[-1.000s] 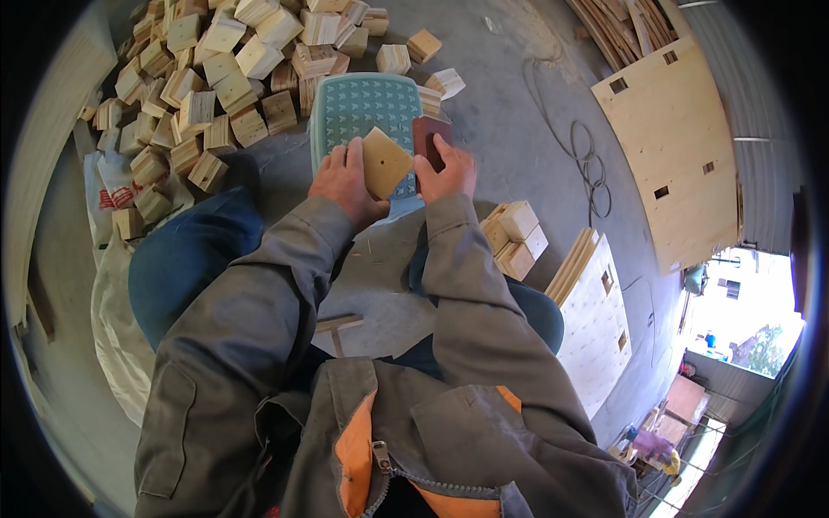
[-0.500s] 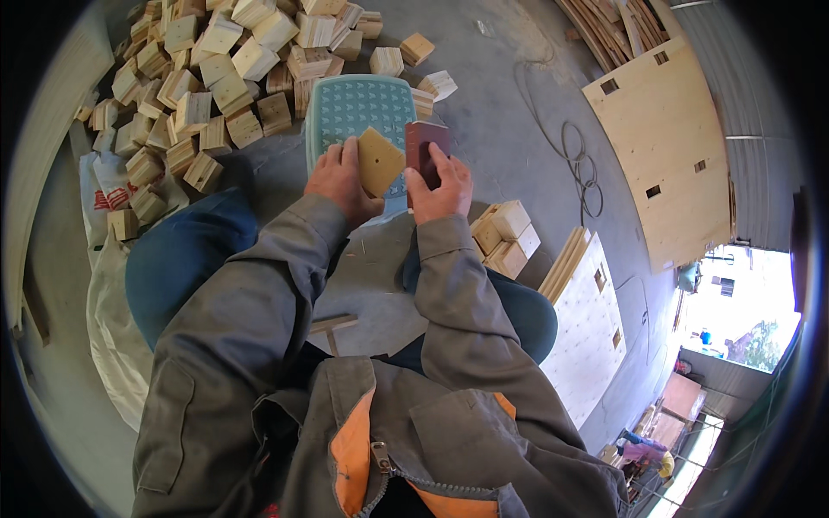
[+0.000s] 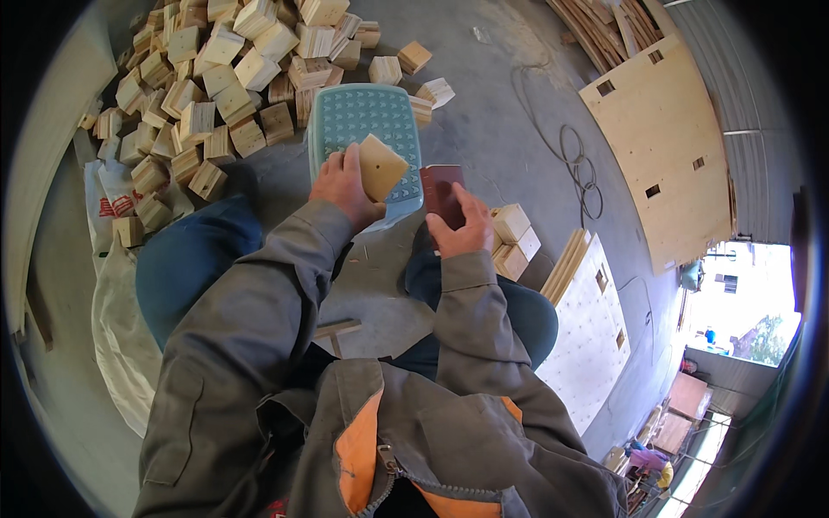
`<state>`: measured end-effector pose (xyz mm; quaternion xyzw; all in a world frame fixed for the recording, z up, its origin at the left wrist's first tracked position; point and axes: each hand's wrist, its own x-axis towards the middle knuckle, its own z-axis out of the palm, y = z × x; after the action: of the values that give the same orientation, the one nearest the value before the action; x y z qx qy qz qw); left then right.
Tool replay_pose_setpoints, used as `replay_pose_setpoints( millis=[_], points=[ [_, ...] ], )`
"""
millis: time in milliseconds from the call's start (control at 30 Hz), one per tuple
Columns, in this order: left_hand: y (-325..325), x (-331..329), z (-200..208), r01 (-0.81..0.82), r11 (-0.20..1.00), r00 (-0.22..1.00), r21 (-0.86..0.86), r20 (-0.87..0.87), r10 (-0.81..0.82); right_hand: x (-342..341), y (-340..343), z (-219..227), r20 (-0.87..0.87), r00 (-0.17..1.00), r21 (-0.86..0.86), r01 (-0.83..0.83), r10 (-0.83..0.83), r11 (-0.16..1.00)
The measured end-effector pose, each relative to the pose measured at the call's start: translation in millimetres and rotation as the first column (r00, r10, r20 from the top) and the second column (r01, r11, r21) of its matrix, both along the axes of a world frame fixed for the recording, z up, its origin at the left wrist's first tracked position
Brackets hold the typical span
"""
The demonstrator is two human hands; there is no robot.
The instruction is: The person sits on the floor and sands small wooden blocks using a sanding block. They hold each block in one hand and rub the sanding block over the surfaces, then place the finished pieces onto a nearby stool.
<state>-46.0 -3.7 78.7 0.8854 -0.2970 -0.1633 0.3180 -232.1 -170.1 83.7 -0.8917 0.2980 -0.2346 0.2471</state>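
Observation:
My left hand (image 3: 338,188) is closed on a square wooden block (image 3: 382,168) with a small dark hole in its pale face. The block is held tilted over the front part of a light blue plastic stool (image 3: 358,112) with a bumpy top. To the right, apart from the block, my right hand (image 3: 467,226) grips a flat reddish-brown rectangular block (image 3: 442,188) between thumb and fingers. What the reddish-brown piece is made of cannot be made out. It sits just right of the stool's front corner.
A big heap of wooden blocks (image 3: 220,78) lies beyond and left of the stool. Several stacked blocks (image 3: 515,242) stand by my right knee, beside plywood panels (image 3: 596,319). A white sack (image 3: 117,293) lies at left. Cable loops (image 3: 577,155) rest on the floor.
My right hand has drawn toward me and to the right with the reddish-brown block, widening its distance from the wooden block. My left hand keeps its grip, nearly still.

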Motion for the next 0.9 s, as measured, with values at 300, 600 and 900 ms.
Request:
replay_pose_setpoints(
  millis=[300,600,900],
  points=[
    [-3,11,-32,0.016,0.981,0.997,-0.194,0.077,-0.001,-32,-58,88,0.176,0.978,0.094,0.094,-0.11,0.991],
    [32,73,-44,-0.915,0.312,0.21,-0.255,-0.963,-0.169,-30,-74,90,0.281,0.925,0.331,0.156,-0.255,0.931],
    [25,53,-28,-0.863,0.466,0.167,-0.193,-0.981,-0.097,-29,-68,101,0.261,0.946,0.237,0.13,-0.192,0.963]
  ],
)
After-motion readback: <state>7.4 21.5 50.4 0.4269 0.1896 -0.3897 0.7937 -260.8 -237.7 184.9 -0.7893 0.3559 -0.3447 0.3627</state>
